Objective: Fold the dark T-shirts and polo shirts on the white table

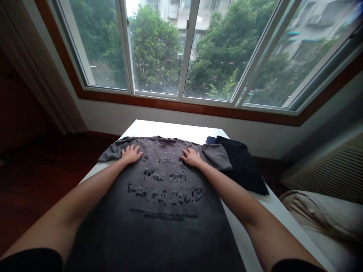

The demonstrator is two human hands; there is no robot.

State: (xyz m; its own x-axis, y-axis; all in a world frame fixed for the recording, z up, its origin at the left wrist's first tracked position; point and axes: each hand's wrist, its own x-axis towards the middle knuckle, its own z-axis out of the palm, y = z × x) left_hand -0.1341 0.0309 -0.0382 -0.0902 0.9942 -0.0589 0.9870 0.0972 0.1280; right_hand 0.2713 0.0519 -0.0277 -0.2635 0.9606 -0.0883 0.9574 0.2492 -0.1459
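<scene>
A grey T-shirt (159, 234) with dark lettering across its chest lies spread face up, its collar toward the window and its hem running out of view at the bottom. My left hand (132, 154) rests flat on the shirt's upper left, near that sleeve, fingers spread. On the other side of the lettering, my right hand (191, 156) presses flat below the right shoulder with its fingers apart. Neither hand grips the fabric. Both sleeves stick out sideways, and the right one overlaps a pile of dark folded clothes (244, 166).
Beneath the shirt is a white table (176, 127), its far end near the wall under a wide window (181, 56). A bed with crumpled bedding (309, 211) stands at the right. A curtain (42, 68) hangs at the left above a dark red floor (34, 173).
</scene>
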